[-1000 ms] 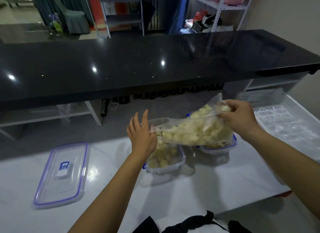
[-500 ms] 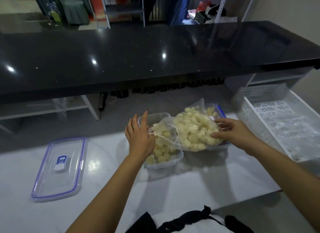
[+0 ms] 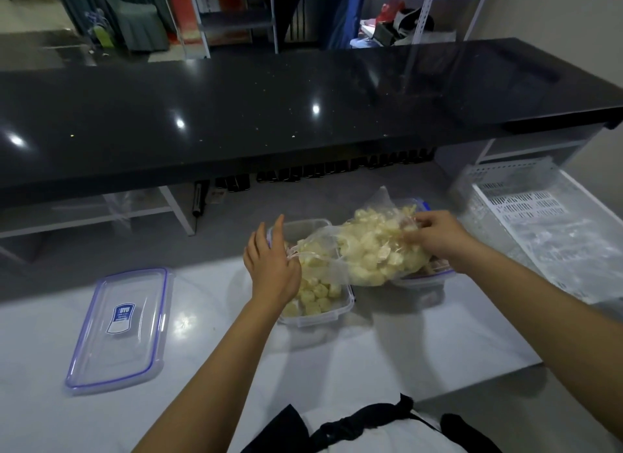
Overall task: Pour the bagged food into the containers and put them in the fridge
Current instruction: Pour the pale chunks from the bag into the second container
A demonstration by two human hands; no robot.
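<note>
Fingers [image 3: 413,225] pinch bag [image 3: 367,253], seemingly over container [image 3: 317,312].

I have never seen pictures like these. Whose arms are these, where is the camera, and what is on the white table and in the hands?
There is no machine here. A person wears a wide-angle camera on the head, so you look forward and down along their own two bare arms. There is only this one view.

On the white table stands an open clear container, partly filled with pale yellow food pieces. A second container stands to its right, mostly hidden. A loose lid with a blue rim lies flat on the left.

The left hand pinches the mouth of a clear plastic bag of the same food, just above the open container. The right hand grips the bag's other end. The bag's full part lies over the second container. A white perforated tray is at the right.
</note>
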